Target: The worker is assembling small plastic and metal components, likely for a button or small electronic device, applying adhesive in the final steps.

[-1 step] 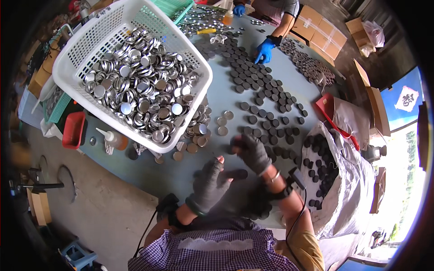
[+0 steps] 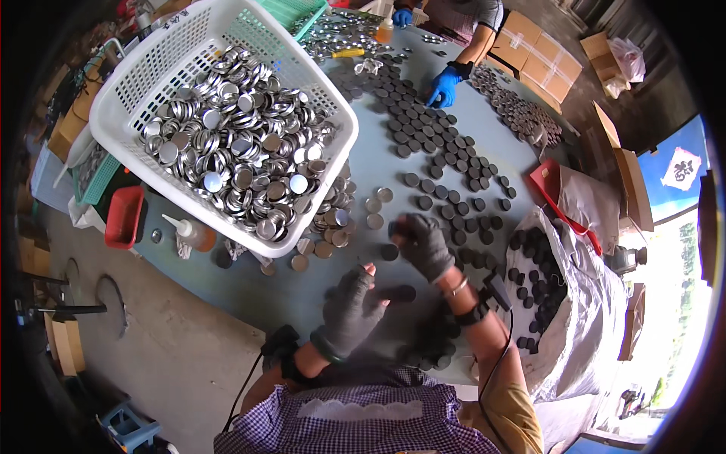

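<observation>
Right fingers shifted forward, just beyond black disc.

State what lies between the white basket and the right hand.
Head view: loose silver discs beside the white basket, then one dark disc near the right hand.

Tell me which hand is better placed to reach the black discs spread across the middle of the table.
Probably the right hand: it is beside the nearest black discs of that spread, while the left hand is farther off, nearer the person's body.
</observation>
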`<act>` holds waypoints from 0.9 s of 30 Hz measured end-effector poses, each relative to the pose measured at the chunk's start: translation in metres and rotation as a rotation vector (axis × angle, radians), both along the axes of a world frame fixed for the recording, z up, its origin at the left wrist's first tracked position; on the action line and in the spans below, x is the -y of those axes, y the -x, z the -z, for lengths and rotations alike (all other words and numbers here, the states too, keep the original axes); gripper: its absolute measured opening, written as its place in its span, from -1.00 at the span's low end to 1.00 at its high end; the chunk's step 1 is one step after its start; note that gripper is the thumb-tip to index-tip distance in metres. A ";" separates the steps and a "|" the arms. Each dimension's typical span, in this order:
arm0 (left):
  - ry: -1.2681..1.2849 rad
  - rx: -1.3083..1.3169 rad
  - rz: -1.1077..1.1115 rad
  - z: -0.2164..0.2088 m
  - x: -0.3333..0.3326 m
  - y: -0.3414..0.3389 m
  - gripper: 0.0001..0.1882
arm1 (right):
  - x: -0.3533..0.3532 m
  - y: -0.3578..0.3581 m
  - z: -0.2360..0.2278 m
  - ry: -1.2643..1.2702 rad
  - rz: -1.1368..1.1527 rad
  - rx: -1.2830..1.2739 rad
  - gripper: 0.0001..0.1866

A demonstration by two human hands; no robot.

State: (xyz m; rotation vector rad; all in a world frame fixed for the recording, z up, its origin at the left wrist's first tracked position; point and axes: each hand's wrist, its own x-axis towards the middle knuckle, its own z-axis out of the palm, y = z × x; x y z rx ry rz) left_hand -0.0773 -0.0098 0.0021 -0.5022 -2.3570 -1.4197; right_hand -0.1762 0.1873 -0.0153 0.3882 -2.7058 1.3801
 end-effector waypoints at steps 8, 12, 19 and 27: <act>-0.024 0.115 0.061 0.009 0.015 -0.011 -0.37 | 0.006 0.090 0.015 -0.649 -0.045 -0.047 -0.78; -0.022 0.084 0.104 0.007 0.005 -0.019 -0.44 | -0.003 0.098 0.007 -0.850 -0.114 -0.119 -0.84; 0.166 0.132 0.291 0.020 -0.020 -0.042 -0.60 | -0.035 0.024 -0.053 -0.816 0.124 -0.119 -0.66; 0.351 -0.026 0.464 0.032 -0.090 -0.015 -0.70 | -0.071 -0.135 -0.089 -0.347 0.197 -0.540 -0.69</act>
